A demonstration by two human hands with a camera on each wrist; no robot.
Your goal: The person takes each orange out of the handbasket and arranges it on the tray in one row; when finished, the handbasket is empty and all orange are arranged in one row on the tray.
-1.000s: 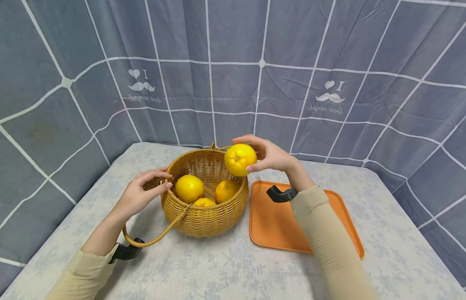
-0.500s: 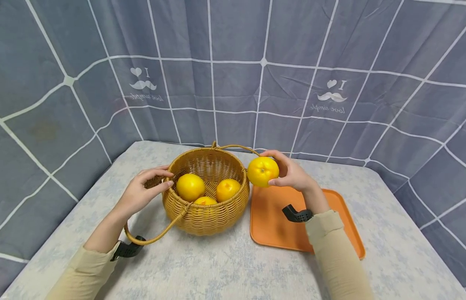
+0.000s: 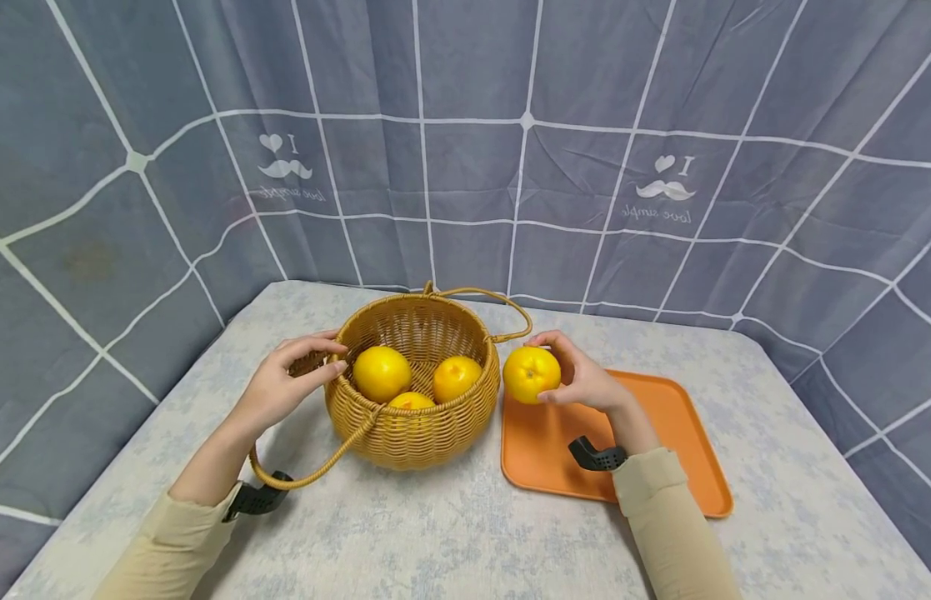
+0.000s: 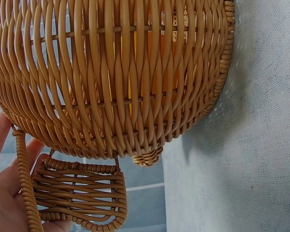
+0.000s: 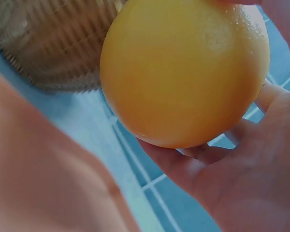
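Note:
My left hand (image 3: 279,385) grips the left rim of a round wicker basket (image 3: 412,442). In the left wrist view, a woven flap (image 4: 82,193) hangs outside the basket, beside my fingers. Three yellow-orange oranges show inside: one orange at the left (image 3: 381,374), another orange at the right (image 3: 456,379), and a front orange (image 3: 411,401) partly hidden by the rim. My right hand (image 3: 588,382) holds a further orange (image 3: 531,375) between thumb and fingers. That orange is just right of the basket, above the left part of an orange tray (image 3: 675,417).
The basket's handles hang outward, one handle (image 3: 322,468) at the front left and the other handle (image 3: 519,308) at the back right. A pale patterned cloth covers the table (image 3: 405,542). Behind it hangs a grey-blue checked curtain (image 3: 465,175).
My right hand has carried the orange from over the basket's right rim to the right, then lower, over the tray. My left hand has stayed at the rim.

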